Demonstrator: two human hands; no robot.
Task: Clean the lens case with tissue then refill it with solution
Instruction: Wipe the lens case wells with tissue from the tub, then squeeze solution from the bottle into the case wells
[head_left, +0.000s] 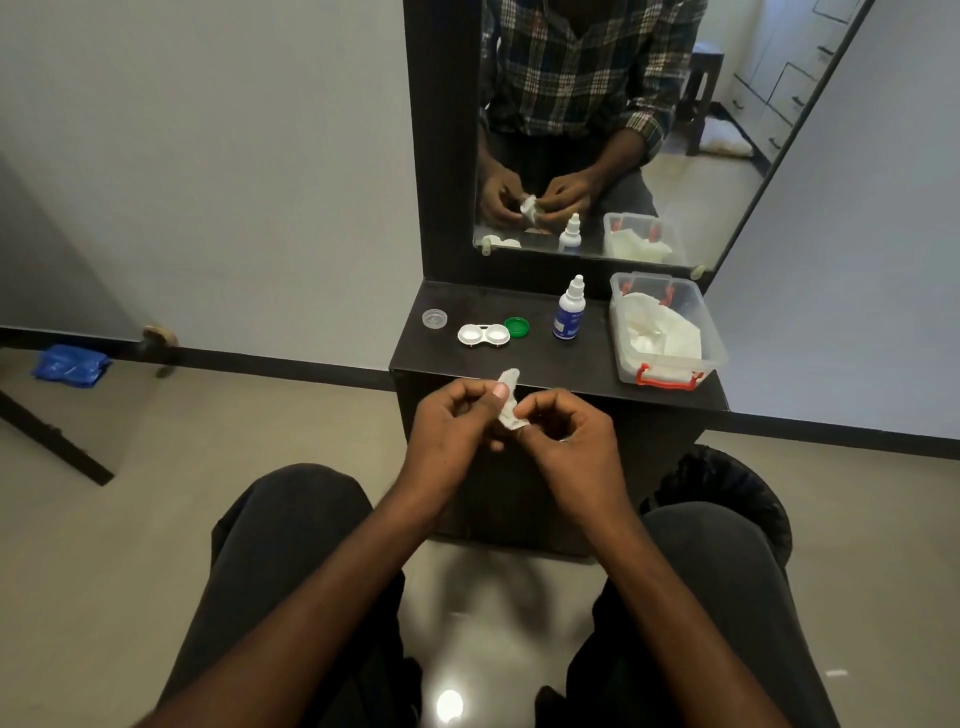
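Head view: left hand (457, 421) and right hand (563, 434) both pinch a small crumpled white tissue (508, 402) between them, held just off the dark tabletop (587, 364) edge. The white plastic twin-well lens case (483, 334) lies open beyond the hands, nearer the left, long axis running left-right. The white-and-blue solution bottle (570, 310) stands beyond the right hand.

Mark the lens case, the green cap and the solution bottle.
lens case (483, 335), head view, bridge between the two cups
green cap (517, 327), head view, inner hollow
solution bottle (567, 322), head view, blue label
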